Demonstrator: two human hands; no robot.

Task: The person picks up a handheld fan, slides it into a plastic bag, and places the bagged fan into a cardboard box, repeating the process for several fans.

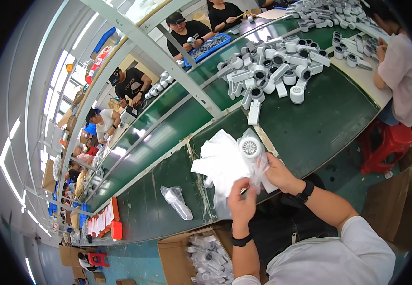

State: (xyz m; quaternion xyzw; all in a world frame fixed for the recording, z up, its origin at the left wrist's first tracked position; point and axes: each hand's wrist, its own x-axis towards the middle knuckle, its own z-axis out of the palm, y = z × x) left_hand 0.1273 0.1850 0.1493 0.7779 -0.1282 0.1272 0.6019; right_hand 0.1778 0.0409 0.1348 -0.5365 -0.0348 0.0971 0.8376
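A white handheld device (250,148) with a round, slotted grille head is inside a clear plastic bag (262,167), just above the table's near edge. From the right, my right hand (283,175) is closed round the bagged device, with its thumb and fingers on the side below the head. My left hand (242,202) has its fingers curled in at the bag's lower end; they are slightly blurred and seem to pinch the film. Under and left of the device lies a pile of thin white bags (221,159). Another bagged white device (177,202) rests farther left.
A large heap of white devices (272,66) covers the far part of the green table (320,133). A carton (172,256) of bagged devices stands below the near edge. Orange trays (106,221) sit at left. A metal post (187,78) rises ahead; a co-worker (401,71) sits at right.
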